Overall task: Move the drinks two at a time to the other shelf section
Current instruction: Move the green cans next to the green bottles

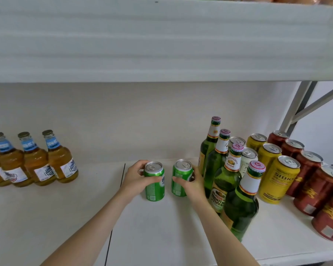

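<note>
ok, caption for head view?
Left hand grips left green can, right hand grips right green can, beside green beer bottles on shelf.

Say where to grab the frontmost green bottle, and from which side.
Round its wide body, below the neck label, from the front-left: the frontmost green bottle stands upright, with other bottles packed behind it and a yellow can close on its right.
</note>
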`<act>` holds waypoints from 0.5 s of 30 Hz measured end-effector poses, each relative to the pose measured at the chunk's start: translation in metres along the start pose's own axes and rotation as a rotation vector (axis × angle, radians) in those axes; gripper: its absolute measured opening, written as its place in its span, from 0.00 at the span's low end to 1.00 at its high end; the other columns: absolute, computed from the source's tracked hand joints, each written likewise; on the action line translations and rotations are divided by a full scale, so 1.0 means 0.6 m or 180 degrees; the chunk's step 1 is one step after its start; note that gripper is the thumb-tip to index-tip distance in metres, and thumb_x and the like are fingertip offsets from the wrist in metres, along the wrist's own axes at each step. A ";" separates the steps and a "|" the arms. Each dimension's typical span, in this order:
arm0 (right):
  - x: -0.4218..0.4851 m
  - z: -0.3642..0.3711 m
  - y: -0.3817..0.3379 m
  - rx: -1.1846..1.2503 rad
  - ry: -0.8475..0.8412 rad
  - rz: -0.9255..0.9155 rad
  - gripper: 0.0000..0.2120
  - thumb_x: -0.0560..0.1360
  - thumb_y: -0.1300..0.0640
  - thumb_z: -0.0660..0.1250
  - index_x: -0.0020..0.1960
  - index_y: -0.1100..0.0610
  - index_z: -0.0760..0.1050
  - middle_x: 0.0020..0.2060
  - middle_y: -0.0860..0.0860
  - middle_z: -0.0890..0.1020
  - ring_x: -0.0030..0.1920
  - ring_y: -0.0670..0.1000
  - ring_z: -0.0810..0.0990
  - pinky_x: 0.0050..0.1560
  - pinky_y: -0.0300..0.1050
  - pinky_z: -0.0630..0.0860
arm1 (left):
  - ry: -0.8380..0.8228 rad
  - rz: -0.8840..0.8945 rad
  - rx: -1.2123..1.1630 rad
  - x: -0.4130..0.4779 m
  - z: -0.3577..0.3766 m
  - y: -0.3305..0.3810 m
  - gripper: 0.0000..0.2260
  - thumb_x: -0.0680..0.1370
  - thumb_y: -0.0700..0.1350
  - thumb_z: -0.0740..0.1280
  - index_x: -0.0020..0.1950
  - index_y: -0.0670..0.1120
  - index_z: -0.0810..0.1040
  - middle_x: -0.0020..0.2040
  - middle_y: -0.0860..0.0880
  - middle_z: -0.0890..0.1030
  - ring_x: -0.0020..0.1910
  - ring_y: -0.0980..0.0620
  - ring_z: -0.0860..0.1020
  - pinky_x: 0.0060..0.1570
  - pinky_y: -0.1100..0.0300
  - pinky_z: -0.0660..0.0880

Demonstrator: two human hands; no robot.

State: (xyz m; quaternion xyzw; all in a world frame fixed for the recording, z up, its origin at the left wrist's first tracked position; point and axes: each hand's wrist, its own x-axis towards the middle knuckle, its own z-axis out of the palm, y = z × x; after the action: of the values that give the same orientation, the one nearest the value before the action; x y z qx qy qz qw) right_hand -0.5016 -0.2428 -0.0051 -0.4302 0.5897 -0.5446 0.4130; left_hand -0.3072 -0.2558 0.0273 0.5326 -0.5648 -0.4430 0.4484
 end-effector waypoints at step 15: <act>0.083 0.019 0.027 -0.0072 0.0151 0.0078 0.39 0.65 0.59 0.79 0.71 0.50 0.65 0.63 0.49 0.76 0.63 0.52 0.74 0.66 0.54 0.72 | -0.0039 0.0060 0.0059 0.074 0.014 -0.033 0.25 0.62 0.39 0.82 0.54 0.52 0.79 0.51 0.54 0.83 0.53 0.58 0.80 0.47 0.66 0.74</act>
State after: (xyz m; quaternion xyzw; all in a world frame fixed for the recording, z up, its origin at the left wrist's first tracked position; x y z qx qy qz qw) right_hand -0.5062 -0.2930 -0.0226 -0.4146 0.6107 -0.5428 0.4007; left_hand -0.3130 -0.3005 0.0077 0.5287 -0.5766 -0.4367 0.4441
